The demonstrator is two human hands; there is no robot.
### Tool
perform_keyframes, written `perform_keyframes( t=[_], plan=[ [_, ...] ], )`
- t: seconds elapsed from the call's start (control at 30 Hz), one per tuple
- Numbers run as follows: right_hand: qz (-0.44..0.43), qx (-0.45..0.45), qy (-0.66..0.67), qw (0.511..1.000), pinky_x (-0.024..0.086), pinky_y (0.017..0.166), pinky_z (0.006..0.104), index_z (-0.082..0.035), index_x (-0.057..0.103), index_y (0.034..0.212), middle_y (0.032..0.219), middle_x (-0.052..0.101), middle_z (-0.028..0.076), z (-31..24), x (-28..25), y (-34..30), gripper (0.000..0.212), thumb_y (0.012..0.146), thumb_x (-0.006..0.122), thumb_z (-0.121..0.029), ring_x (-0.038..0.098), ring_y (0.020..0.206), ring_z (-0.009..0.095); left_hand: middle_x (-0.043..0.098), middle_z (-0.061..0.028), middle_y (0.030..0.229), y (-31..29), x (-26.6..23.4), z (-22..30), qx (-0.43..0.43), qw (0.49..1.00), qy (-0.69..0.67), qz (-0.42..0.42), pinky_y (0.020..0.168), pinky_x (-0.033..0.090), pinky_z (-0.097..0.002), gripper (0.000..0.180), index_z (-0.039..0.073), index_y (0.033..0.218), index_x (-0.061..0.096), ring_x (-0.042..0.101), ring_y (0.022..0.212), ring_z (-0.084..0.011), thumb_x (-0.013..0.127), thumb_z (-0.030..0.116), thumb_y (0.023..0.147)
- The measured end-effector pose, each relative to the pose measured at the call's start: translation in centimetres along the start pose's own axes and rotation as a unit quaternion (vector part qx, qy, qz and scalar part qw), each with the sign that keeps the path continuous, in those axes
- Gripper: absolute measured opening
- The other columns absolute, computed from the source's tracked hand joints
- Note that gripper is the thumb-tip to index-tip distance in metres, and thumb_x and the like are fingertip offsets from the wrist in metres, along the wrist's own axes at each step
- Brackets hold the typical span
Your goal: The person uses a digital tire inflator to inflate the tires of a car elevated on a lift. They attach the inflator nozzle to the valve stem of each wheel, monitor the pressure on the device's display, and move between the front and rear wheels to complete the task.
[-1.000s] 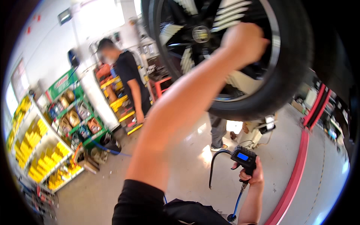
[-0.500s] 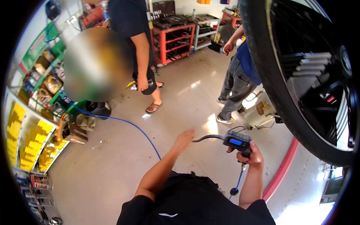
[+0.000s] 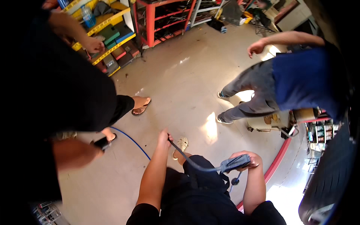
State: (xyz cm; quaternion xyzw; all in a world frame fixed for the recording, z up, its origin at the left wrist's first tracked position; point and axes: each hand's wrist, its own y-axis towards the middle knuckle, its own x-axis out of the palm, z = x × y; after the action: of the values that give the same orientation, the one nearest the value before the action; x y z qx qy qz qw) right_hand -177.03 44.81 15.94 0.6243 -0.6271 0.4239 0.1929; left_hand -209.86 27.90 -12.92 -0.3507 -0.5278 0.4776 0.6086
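My right hand (image 3: 254, 159) is closed round a grey and black tire inflator (image 3: 235, 163), held out in front of my right side. From its near end a black rubber hose (image 3: 195, 165) curves across my lap to my left hand (image 3: 165, 139). The fingers of that hand are wrapped round the hose's far end, and its tip is hidden in them. Beneath the inflator hangs a piece of blue air line with a round black fitting (image 3: 235, 181). A car tire (image 3: 326, 176) stands at the right edge, apart from both hands.
Close on my left, a person in dark clothes (image 3: 82, 93) has a small dark object (image 3: 101, 143) in one hand. Ahead right walks a person in a blue shirt (image 3: 300, 75), beside a tan tank (image 3: 268, 120). A blue hose (image 3: 131, 138) and a red strip (image 3: 276, 159) cross the floor.
My view has swung right and down, and the wheel has slid to the right edge. The inflator has turned and its screen no longer shows. The person on the left is much closer.
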Motion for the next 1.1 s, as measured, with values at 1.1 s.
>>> perform_keyframes(
  t=[1.1],
  plan=[
    [0.14, -0.402, 0.111, 0.898, 0.042, 0.053, 0.0299, 0.003, 0.048, 0.143, 0.121, 0.064, 0.029, -65.1, -38.2, 36.6, 0.091, 0.093, 0.053, -0.072, 0.05, 0.06, 0.015, 0.043, 0.0027, 0.062, 19.9, 78.6, 40.5, -0.118, 0.882, 0.408, -0.205, 0.034, 0.023, -0.0253, 0.019, 0.016, 0.117, 0.054, 0.033, 0.04, -0.0076, 0.057, 0.027, 0.101]
  ],
)
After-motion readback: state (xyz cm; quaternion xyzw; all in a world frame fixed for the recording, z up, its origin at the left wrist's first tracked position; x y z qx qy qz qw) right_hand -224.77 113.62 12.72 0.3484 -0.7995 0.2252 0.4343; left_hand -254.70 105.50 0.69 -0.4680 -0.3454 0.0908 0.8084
